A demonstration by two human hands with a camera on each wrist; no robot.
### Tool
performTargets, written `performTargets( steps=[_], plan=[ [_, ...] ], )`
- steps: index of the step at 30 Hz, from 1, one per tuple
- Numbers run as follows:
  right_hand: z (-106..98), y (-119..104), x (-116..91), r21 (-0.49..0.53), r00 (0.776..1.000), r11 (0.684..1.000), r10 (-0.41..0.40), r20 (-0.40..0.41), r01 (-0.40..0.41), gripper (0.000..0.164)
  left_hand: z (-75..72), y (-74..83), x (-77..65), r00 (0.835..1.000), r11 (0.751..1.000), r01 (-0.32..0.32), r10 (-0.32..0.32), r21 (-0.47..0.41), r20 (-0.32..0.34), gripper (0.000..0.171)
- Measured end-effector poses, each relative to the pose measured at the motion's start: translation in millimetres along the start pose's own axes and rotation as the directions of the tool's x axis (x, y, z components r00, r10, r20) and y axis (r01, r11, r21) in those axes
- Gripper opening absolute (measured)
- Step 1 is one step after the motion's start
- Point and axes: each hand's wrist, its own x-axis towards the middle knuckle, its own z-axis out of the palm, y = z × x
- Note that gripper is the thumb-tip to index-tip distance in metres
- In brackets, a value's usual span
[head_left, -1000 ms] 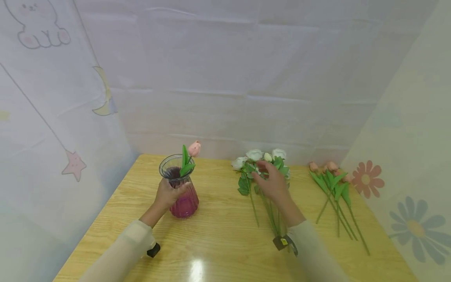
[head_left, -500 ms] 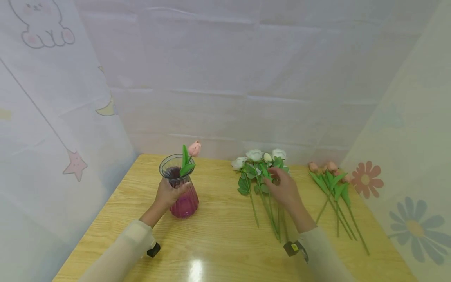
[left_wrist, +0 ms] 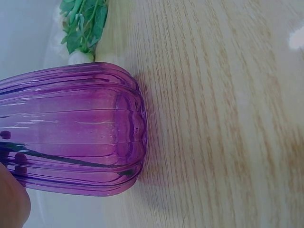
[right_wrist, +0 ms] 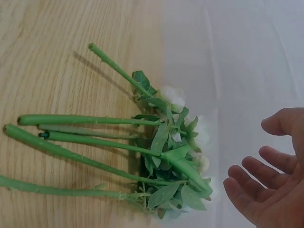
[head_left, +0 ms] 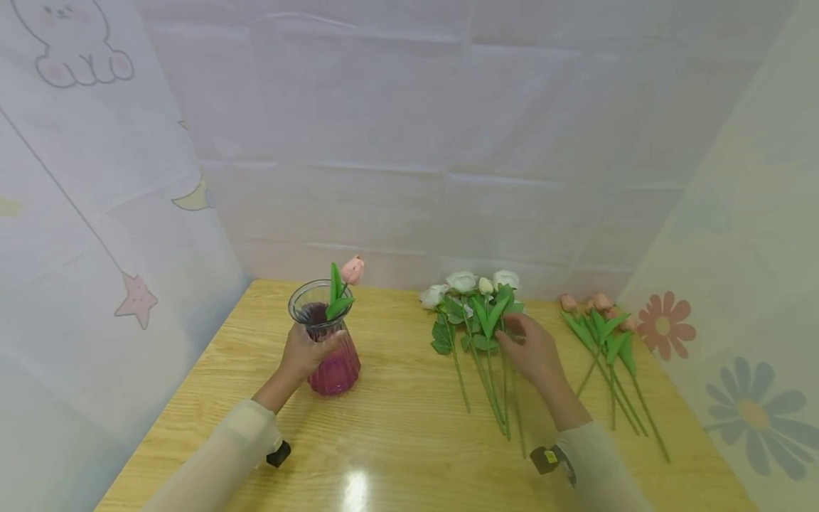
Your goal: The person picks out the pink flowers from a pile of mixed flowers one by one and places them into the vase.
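My left hand [head_left: 310,354] grips the neck of a ribbed glass vase [head_left: 335,373], clear grey above and purple below. One pink tulip [head_left: 353,271] leans out over the vase's right rim, its dark stem [left_wrist: 61,158] showing through the glass in the left wrist view. Several white roses [head_left: 462,281] lie on the table with their stems toward me, and a white tulip [head_left: 485,286] with long smooth leaves lies on top of them. Just right of these leaves is my right hand [head_left: 531,350]. Its fingers [right_wrist: 256,183] are spread and loosely bent, holding nothing in the right wrist view.
Several pink tulips [head_left: 602,302] lie crossed over one another at the right of the wooden table [head_left: 397,427]. Printed cloth walls [head_left: 358,213] stand close behind the table and along both sides. A small black device [head_left: 544,459] is strapped at each wrist.
My right hand has moved right and toward me, from over the white flowers to their right side, uncovering the white tulip's leaves. The left hand and the vase have stayed in place.
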Motion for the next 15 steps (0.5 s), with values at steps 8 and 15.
performTargets(
  steps=[8,15],
  plan=[
    [-5.2,10.7,-4.4,-0.011,1.000,1.000,0.020,0.002,-0.020,0.046,-0.4,-1.4,0.4,1.000,0.999,-0.029,0.030,0.036,0.000,0.056],
    [-10.5,24.6,-7.4,-0.045,0.998,0.997,0.056,0.002,-0.056,0.050,-1.0,-2.2,0.4,0.998,0.996,-0.058,0.058,0.067,0.002,0.052]
  ],
)
